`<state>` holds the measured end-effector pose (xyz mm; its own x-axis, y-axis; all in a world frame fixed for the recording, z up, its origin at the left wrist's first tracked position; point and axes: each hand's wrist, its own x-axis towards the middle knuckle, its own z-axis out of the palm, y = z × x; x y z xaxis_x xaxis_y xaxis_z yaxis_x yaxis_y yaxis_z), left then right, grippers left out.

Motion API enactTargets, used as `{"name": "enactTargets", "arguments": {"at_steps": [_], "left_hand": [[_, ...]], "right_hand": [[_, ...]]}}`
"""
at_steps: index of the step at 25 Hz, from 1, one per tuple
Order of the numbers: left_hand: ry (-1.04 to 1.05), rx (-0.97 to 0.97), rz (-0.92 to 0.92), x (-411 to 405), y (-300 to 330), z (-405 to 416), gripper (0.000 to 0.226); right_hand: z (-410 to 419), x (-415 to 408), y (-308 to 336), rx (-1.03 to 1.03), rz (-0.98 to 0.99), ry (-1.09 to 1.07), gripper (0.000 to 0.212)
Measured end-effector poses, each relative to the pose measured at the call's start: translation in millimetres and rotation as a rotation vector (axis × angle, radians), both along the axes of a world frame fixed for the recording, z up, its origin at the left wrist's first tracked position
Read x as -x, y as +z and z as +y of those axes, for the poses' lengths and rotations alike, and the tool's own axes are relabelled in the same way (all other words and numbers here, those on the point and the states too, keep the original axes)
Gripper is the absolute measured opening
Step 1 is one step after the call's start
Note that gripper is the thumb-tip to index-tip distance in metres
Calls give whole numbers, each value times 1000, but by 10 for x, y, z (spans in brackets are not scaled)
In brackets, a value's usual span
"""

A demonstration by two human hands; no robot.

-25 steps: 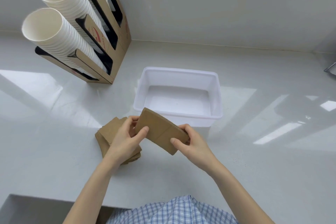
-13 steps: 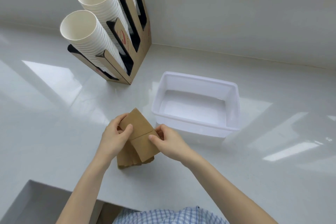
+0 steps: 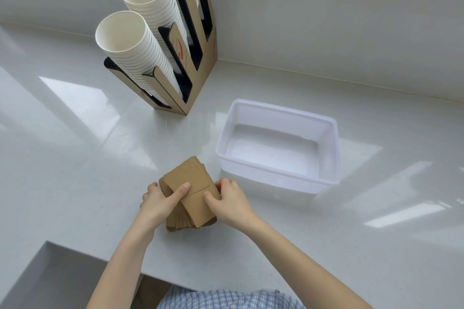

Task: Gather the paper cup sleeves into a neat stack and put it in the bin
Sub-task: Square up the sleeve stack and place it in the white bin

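Note:
A pile of flat brown paper cup sleeves (image 3: 190, 178) lies on the white counter, its lower edges fanned out unevenly. My left hand (image 3: 160, 200) clasps the pile's left side, thumb pressed on the top sleeve. Against the right side rests my right hand (image 3: 226, 200), fingers curled on the edge. The translucent white plastic bin (image 3: 326, 183) stands just right of the pile, and nothing lies in it.
A cardboard cup dispenser (image 3: 200, 68) with tall columns of white paper cups (image 3: 140, 52) stands at the back left. The wall runs along the back. The counter's front edge drops off at the lower left (image 3: 50, 246).
The sleeve held up between both hands a second ago has come down onto the pile. Both hands now close on the pile's sides. The view has shifted left.

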<state>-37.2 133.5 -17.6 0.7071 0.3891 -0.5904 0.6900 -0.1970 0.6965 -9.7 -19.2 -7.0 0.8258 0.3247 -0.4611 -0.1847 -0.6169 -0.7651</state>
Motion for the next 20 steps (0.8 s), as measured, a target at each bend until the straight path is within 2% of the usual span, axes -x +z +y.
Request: {"name": "enactTargets", "arguments": {"at_steps": [4, 13, 20], "left_hand": [[5, 87, -2, -32, -27, 19, 123], [11, 305, -102, -11, -15, -76, 79], [94, 363, -136, 34, -14, -177, 76]], "right_hand": [[4, -1, -4, -43, 109, 25, 51], [-7, 56, 67, -172, 191, -35, 51], [-63, 111, 78, -228, 174, 12, 54]]}}
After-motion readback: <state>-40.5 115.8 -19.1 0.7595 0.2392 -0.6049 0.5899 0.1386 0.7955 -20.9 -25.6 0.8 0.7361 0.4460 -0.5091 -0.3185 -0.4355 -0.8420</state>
